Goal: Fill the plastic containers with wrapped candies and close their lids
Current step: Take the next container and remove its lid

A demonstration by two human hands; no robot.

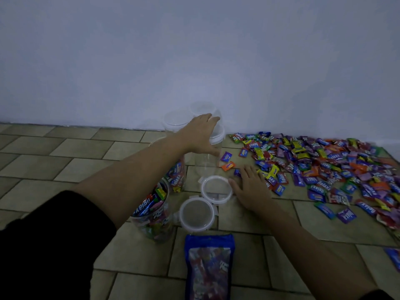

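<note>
My left hand (pixel 201 135) clamps the top of the empty jar (pixel 205 163), upright at 12 o'clock; my right hand (pixel 251 189) lies flat, fingers apart, on the floor (pixel 65 152), with the candies (pixel 324 165) at its 3 o'clock, so it's nearer them

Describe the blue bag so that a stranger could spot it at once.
Look at the tiled floor nearest the camera, between the person's forearms. Just below the two loose round lids lies the blue bag, a large flat pouch, unlike the clear jars and small scattered candies.
</note>
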